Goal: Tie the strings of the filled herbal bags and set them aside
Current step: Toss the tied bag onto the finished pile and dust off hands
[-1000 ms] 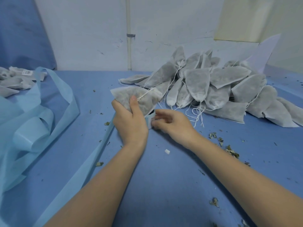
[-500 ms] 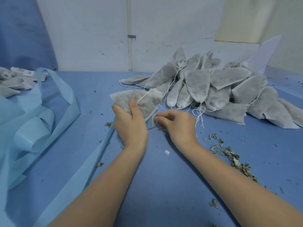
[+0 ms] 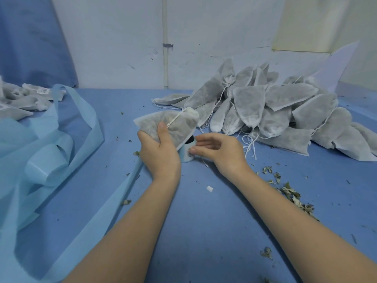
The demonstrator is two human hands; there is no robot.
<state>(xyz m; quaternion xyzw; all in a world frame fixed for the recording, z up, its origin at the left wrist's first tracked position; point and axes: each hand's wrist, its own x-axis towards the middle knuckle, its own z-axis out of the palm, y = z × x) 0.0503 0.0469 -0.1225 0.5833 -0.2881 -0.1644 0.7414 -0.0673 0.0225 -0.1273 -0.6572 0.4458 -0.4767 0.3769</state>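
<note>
The left hand (image 3: 159,154) grips a filled bag (image 3: 169,123) near the big bag pile (image 3: 275,111). The right hand (image 3: 218,152), fingers loose and apart, touches a small blue roll (image 3: 186,153). It should pull the string (image 3: 175,119) snug.

A blue-covered worktop (image 3: 204,231) carries a heap of filled herbal bags (image 3: 275,111) at the back right, a few more bags (image 3: 22,99) at the far left, loose light-blue fabric strips (image 3: 61,139) on the left, a small roll (image 3: 186,152) at the middle, dried leaf crumbs (image 3: 293,197) on the right, and a white scrap (image 3: 209,188).
</note>
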